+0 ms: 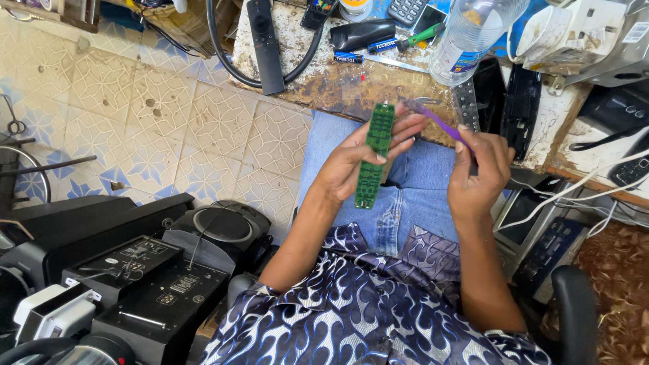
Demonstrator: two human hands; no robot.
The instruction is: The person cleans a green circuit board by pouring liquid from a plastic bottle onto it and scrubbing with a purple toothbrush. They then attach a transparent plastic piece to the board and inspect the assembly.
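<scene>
Over my lap, just short of the workbench [351, 91], my left hand [358, 159] grips a long green circuit board [374, 155] upright, while my right hand [480, 177] pinches a purple toothbrush [439, 122], bristles near the board's top.

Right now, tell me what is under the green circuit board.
The left hand cups the green circuit board from beneath; below are blue jeans. The palm and the board's underside are covered.

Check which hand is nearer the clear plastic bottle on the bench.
Right. The right hand, holding a purple brush, sits just below the bottle; the left hand, holding the green circuit board, is farther left.
</scene>
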